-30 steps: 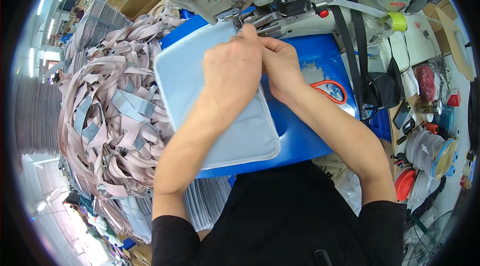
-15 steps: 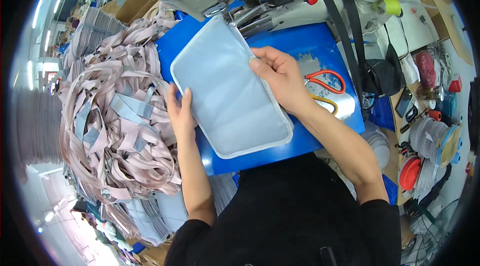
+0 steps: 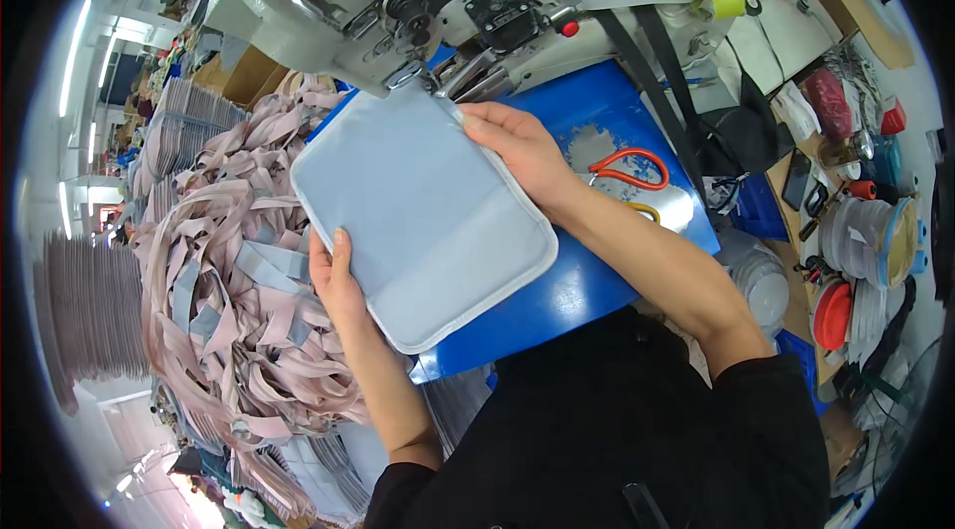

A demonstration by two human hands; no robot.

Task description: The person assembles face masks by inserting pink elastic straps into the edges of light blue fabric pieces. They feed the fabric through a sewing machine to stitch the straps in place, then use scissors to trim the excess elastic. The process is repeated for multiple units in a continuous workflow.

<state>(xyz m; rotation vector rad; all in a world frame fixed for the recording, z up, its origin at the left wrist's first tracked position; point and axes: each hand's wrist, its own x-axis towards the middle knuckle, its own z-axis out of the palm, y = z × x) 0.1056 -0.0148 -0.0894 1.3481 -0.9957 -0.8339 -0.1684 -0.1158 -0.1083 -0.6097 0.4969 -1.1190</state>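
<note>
A light blue-grey fabric panel [image 3: 428, 220] with rounded corners and a pale bound edge lies tilted over the blue table plate [image 3: 507, 315]. Its far end reaches under the presser area of a sewing machine [image 3: 406, 81]. My left hand [image 3: 338, 280] grips the panel's left edge, thumb on top and the other fingers partly hidden beneath. On the opposite edge, close to the machine, my right hand [image 3: 517, 151] is closed with thumb and fingers pinching the border. Right of that hand rest scissors with red and yellow handles [image 3: 635, 169], their blades partly out of sight.
A big tangled heap of pinkish and blue fabric strips [image 3: 249, 300] lies at the left, with stacked grey panels [image 3: 95, 305] beyond it. Black straps [image 3: 657, 61] hang at the right. Farther right are a phone [image 3: 796, 179] and thread spools [image 3: 856, 250].
The panel has turned and shows broader, its near end shifted left. Both hands have moved left with it, still gripping its edges. The whole view has shifted slightly.
</note>
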